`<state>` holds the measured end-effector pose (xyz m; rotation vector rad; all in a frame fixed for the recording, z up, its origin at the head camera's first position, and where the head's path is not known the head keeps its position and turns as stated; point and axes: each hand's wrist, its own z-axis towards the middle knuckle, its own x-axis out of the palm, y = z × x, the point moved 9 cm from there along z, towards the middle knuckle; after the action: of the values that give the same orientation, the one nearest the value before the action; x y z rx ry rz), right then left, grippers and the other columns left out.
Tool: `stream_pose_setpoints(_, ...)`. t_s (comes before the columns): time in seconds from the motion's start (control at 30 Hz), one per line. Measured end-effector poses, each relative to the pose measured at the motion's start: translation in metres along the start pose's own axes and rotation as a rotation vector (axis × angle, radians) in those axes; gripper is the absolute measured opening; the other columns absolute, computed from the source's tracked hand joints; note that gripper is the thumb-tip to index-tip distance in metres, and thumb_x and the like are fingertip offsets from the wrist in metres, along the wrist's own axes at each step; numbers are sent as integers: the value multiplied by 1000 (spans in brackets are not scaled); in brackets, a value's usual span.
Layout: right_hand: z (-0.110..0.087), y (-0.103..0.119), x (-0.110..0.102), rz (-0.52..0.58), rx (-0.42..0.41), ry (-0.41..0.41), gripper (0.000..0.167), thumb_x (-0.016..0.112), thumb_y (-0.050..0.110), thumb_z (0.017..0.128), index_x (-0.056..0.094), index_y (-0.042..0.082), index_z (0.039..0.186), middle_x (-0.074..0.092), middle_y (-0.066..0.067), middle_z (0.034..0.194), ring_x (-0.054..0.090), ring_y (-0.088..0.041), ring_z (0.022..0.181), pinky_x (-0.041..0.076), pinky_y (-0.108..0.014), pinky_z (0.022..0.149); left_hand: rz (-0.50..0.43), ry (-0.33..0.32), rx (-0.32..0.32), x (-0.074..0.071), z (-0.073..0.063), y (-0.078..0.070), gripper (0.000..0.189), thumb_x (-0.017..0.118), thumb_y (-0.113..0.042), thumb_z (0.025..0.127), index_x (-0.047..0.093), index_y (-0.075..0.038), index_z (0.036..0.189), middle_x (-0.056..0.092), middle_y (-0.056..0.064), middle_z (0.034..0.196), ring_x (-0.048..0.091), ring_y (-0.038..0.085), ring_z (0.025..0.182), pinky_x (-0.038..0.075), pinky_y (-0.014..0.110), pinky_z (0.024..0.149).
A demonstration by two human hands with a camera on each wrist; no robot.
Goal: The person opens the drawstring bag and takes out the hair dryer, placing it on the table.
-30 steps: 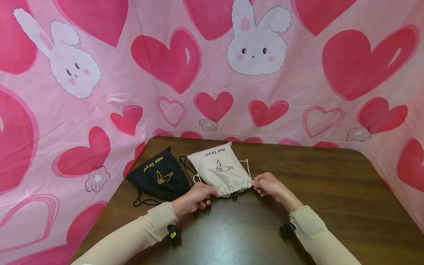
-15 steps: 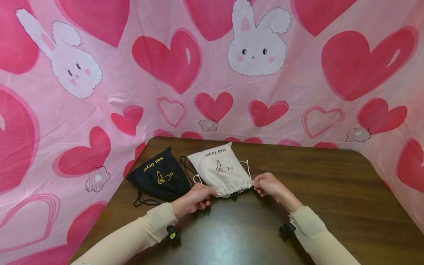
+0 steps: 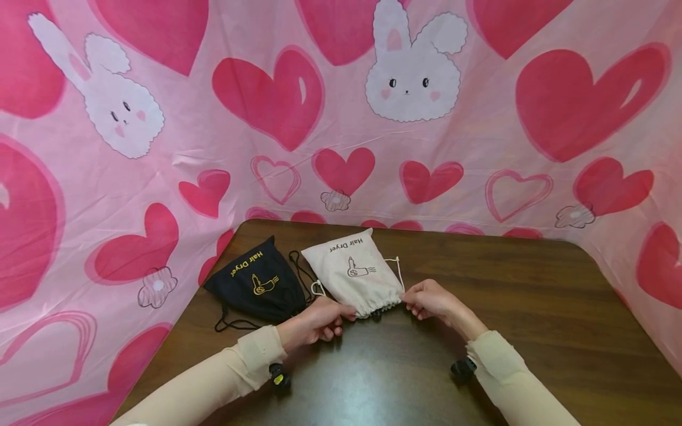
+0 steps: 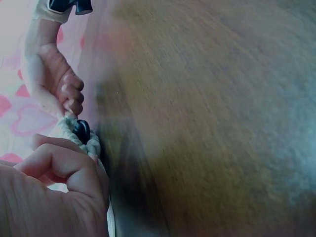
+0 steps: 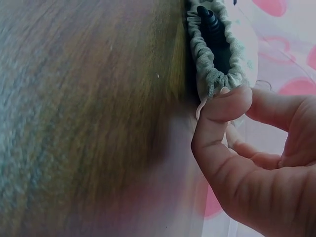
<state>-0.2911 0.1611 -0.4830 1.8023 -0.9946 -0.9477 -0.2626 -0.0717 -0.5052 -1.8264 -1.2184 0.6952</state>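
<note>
A white drawstring bag point(image 3: 351, 272) printed "Hair Dryer" lies on the table, its gathered mouth toward me. My left hand point(image 3: 318, 320) pinches the left corner of that mouth between thumb and finger. At the opposite corner, by the white cord, my right hand point(image 3: 434, 300) pinches the edge. Through the partly open mouth a black ribbed cord end point(image 5: 210, 22) shows in the right wrist view; the rest of what is inside stays hidden. Left of the white bag lies a black drawstring bag point(image 3: 261, 284) with yellow "Hair Dryer" print, partly behind my left hand.
Both bags lie on a dark brown wooden table point(image 3: 511, 296). Black cords point(image 3: 234, 323) trail from the black bag onto the wood. A pink cloth point(image 3: 341, 130) with hearts and rabbits hangs behind the table and along its sides.
My left hand has shifted slightly right and my right hand slightly left, so the white bag's mouth is gathered a little narrower. The black bag has stayed put.
</note>
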Motion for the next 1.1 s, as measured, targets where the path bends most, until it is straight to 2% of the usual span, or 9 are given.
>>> stream_pose_setpoints(0.5,2,1,-4,40,4,-36,18,63,6,103,65,-8,92,61,-3,71,53,-9,57,48,-21,53,5,-69,59,1,4,-5,23,71,-16,101,74,7,98,46,-2,62,49,6,49,34,17,41)
stream_pose_setpoints(0.7,3,0,-8,51,-1,-57,17,63,6,103,63,-8,94,60,-3,71,53,-9,58,49,-22,53,-14,-86,61,4,5,-6,17,68,-9,100,73,7,97,47,-1,62,48,6,49,32,16,41)
stream_pose_setpoints(1.1,3,-1,-13,52,6,-83,14,61,3,101,64,-11,98,61,-6,73,54,-10,59,49,-23,54,-22,-95,57,5,5,-5,15,69,-6,98,72,9,96,45,-2,60,46,7,48,30,17,41)
